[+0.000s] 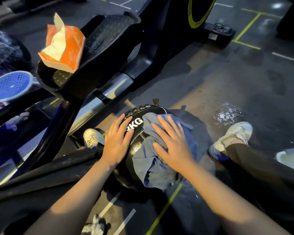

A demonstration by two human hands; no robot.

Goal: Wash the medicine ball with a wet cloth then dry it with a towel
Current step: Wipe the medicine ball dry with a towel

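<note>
A black medicine ball (137, 146) with white "KG" lettering sits on the gym floor between my feet. A blue-grey cloth (153, 165) is draped over its right and near side. My right hand (172, 143) lies flat on the cloth with fingers spread, pressing it against the ball. My left hand (116, 141) rests flat on the ball's left side, fingers straight, touching the lettering.
A black exercise machine (109, 53) stands to the left and behind, with an orange tissue pack (64, 46) on its pedal. A blue strainer (9, 85) is at far left. A wet patch (227, 114) glistens on the floor. Glasses (222, 28) lie on the machine's base. A crumpled white cloth (96, 226) lies near.
</note>
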